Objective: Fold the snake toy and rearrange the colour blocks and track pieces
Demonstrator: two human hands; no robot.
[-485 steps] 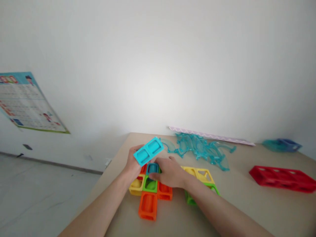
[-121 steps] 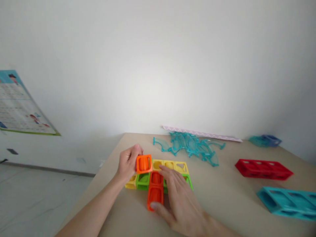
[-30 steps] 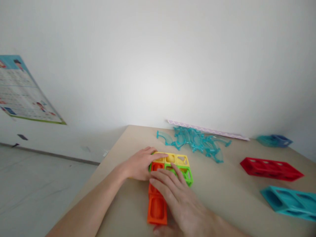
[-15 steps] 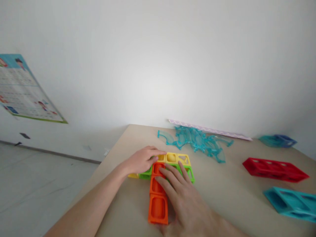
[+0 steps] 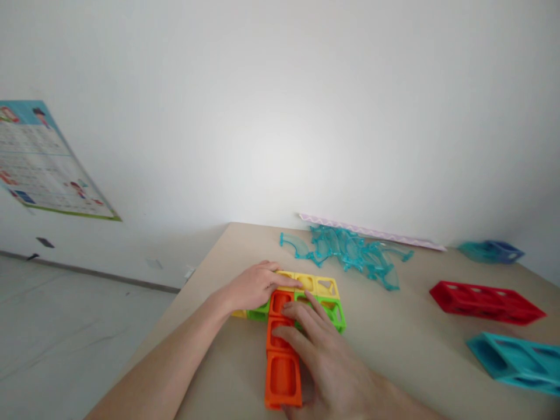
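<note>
The orange row point(image 5: 280, 353) is lying on the tabletop point(image 5: 406, 350), yellow blocks point(image 5: 308, 283) sitting just beyond its far end. Over its right side the right hand point(image 5: 328, 356) is curving half open, perhaps steadying it; left of its far end the left hand point(image 5: 252, 286) is resting. Whether they are gripping, I cannot tell. Behind the row, a white wall point(image 5: 280, 128) is rising.

Block column point(image 5: 280, 352) was orange, yellow row point(image 5: 310, 283) lay behind, green blocks point(image 5: 329, 304) beside. Long block point(image 5: 485, 303) was red, nearer block point(image 5: 520, 363) turquoise. Curved pieces point(image 5: 350, 249) were teal; strip point(image 5: 371, 232) was pale lilac, zigzag-patterned; table point(image 5: 394, 344) beige.
</note>
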